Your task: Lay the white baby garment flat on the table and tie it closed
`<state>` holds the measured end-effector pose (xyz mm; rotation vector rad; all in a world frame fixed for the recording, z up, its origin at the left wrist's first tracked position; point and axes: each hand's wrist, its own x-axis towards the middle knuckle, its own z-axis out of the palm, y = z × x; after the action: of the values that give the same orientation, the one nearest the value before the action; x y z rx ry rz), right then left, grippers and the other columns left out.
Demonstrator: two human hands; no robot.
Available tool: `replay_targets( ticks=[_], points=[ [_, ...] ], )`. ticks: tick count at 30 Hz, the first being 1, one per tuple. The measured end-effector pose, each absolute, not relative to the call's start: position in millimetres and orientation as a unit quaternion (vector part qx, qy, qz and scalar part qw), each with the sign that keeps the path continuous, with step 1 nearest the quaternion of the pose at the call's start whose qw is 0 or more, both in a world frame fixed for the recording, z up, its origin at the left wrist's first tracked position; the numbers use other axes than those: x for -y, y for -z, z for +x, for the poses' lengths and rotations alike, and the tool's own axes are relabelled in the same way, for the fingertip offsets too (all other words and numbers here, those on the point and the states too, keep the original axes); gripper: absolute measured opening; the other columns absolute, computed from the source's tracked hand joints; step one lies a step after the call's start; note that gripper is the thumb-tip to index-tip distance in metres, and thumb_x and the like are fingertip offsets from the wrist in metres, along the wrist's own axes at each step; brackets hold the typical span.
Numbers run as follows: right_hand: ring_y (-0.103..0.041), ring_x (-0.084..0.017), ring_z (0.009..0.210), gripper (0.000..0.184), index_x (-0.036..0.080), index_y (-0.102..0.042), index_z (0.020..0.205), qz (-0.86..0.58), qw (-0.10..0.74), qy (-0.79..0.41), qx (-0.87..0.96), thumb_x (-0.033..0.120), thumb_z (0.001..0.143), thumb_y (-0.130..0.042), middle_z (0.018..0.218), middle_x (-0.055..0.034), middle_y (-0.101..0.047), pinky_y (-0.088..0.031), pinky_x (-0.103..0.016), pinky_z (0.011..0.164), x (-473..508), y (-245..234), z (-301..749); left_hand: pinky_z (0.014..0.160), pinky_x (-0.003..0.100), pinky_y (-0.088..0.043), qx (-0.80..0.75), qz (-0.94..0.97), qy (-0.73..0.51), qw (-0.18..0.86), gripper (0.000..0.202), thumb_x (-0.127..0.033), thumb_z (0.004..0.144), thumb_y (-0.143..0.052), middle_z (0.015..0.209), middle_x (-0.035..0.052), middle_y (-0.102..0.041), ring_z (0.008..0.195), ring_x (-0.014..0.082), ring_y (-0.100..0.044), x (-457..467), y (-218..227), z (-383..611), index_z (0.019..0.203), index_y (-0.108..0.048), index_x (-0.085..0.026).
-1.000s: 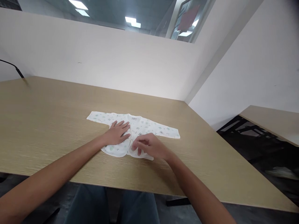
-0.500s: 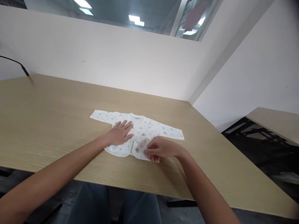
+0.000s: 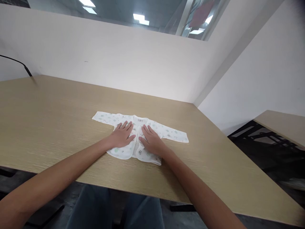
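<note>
A small white baby shirt (image 3: pixel 124 153) with a green and grey print lies spread on the wooden table, sleeves out to both sides and neckline facing the wall. Its front opening runs down the middle, the two lower panels slightly apart. My left hand (image 3: pixel 121 135) rests flat with fingers spread on the left front panel. On the right panel lies my right hand (image 3: pixel 152 140), palm down, fingers stretched toward the collar. Both hands hide part of the cloth beneath them.
The table (image 3: pixel 59 127) reaches back to a white wall (image 3: pixel 119 60) with a window (image 3: pixel 114 16) above. At the far left a black cable (image 3: pixel 27 70) meets the table edge. Another table (image 3: pixel 283 122) stands to the right.
My right hand has let go of the shirt's lower right edge, moved up and inward, and opened flat on the right panel. My left hand stays in place.
</note>
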<state>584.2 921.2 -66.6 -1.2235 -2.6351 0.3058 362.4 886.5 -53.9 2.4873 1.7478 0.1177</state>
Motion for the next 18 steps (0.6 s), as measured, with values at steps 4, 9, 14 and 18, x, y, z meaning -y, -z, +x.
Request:
replay_targets(
  ticks=[4, 9, 14, 18],
  points=[
    [-0.010, -0.034, 0.156, 0.078, 0.004, -0.027, 0.160, -0.441, 0.091, -0.100, 0.887, 0.055, 0.102, -0.035, 0.167, -0.0145, -0.016, -0.019, -0.053, 0.126, -917, 60, 589, 0.126, 0.054, -0.012, -0.581, 0.812, -0.035, 0.048, 0.078, -0.056, 0.103, -0.019, 0.168, 0.0137, -0.011, 0.156, 0.0349, -0.006, -883, 53, 364, 0.161, -0.016, -0.004],
    [-0.015, -0.029, 0.156, 0.074, 0.003, -0.030, 0.159, -0.443, 0.129, -0.087, 0.883, 0.050, 0.102, -0.034, 0.166, -0.0146, -0.020, -0.016, -0.045, 0.128, -924, 55, 588, 0.127, 0.047, -0.008, -0.576, 0.812, -0.086, 0.029, 0.075, -0.055, 0.103, -0.018, 0.167, 0.0125, -0.019, 0.156, 0.0307, -0.007, -891, 46, 353, 0.159, -0.026, -0.007],
    [-0.014, -0.030, 0.156, 0.074, 0.006, -0.028, 0.160, -0.502, 0.121, -0.107, 0.849, 0.052, 0.102, -0.026, 0.166, -0.0142, -0.019, -0.018, -0.048, 0.128, -946, 56, 617, 0.126, 0.047, -0.014, -0.628, 0.768, -0.109, 0.064, 0.076, -0.059, 0.102, -0.011, 0.168, 0.0103, -0.018, 0.156, 0.0270, -0.012, -915, 47, 310, 0.160, -0.026, -0.013],
    [-0.012, -0.029, 0.156, 0.075, 0.013, -0.024, 0.162, -0.512, 0.062, -0.118, 0.849, 0.057, 0.102, -0.022, 0.167, -0.0107, -0.017, -0.015, -0.051, 0.128, -968, 59, 664, 0.125, 0.052, -0.012, -0.656, 0.749, -0.051, 0.083, 0.076, -0.063, 0.101, -0.007, 0.169, 0.0041, -0.011, 0.157, 0.0274, -0.007, -926, 51, 280, 0.163, -0.017, -0.021]
  ],
)
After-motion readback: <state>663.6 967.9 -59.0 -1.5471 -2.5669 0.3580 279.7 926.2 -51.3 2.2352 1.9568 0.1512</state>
